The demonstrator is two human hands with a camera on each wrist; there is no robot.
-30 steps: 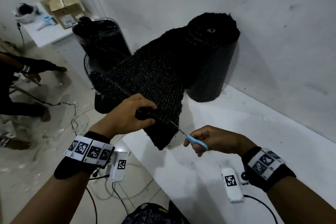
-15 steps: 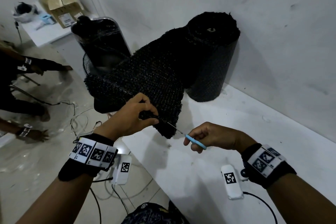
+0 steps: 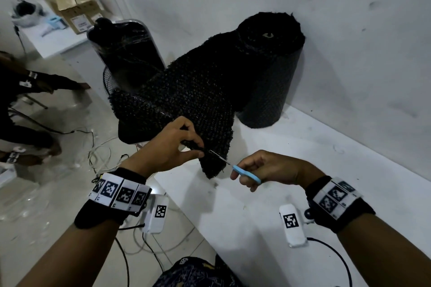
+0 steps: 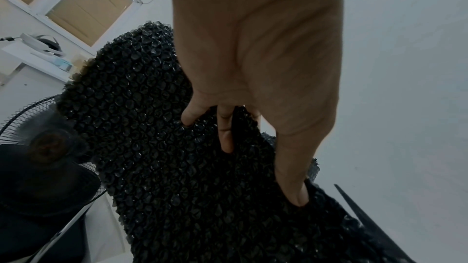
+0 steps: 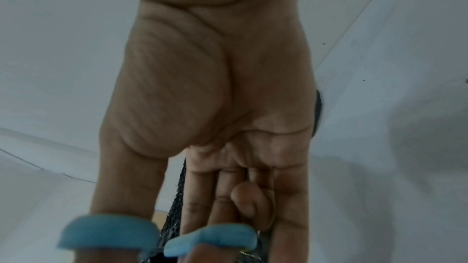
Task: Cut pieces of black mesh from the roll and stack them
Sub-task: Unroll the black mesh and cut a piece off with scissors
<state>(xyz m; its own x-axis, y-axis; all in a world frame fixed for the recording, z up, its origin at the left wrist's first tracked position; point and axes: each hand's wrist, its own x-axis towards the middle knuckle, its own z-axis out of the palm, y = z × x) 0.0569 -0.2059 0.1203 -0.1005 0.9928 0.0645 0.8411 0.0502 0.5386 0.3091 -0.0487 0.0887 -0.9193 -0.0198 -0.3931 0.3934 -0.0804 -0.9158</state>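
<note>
White table (image 3: pixel 268 212), left hand (image 3: pixel 171 147) pinching mesh (image 3: pixel 193 100), right hand (image 3: pixel 268 166) gripping scissors (image 3: pixel 247 172).

A plain workroom: scuffed white wall (image 3: pixel 349 30), cardboard boxes (image 3: pixel 74 7) on a side table, cables (image 3: pixel 100 154) across the floor

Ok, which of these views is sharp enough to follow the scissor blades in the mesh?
Head view: dim but sharp, the scissors blades show against the mesh just past the left hand. Left wrist view: dark, one blade only a silhouette at lower right. Right wrist view: soft and blurred, the blue handles on the right hand show, the blades hidden.
</note>
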